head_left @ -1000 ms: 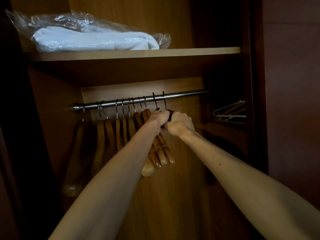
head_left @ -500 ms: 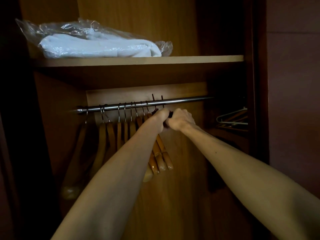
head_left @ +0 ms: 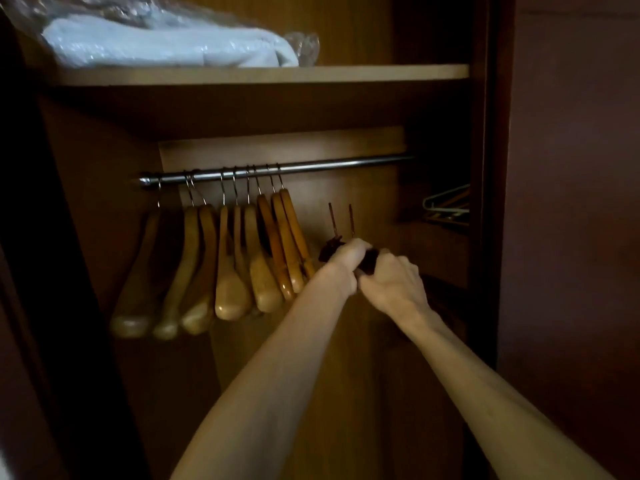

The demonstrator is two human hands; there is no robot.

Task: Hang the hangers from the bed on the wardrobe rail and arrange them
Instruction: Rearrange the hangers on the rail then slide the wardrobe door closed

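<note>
Below the rail, both hands are squeezing two dark hangers, left hand beside right hand, hooks pointing up, the rail straight above them.

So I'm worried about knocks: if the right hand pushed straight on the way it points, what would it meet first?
Probably the left hand, touching the right hand around the dark hangers. Past that, likely the wardrobe's back panel; depth is unclear.

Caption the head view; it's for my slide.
Both hands hold two dark hangers below a steel rail of pale wooden hangers.
</note>
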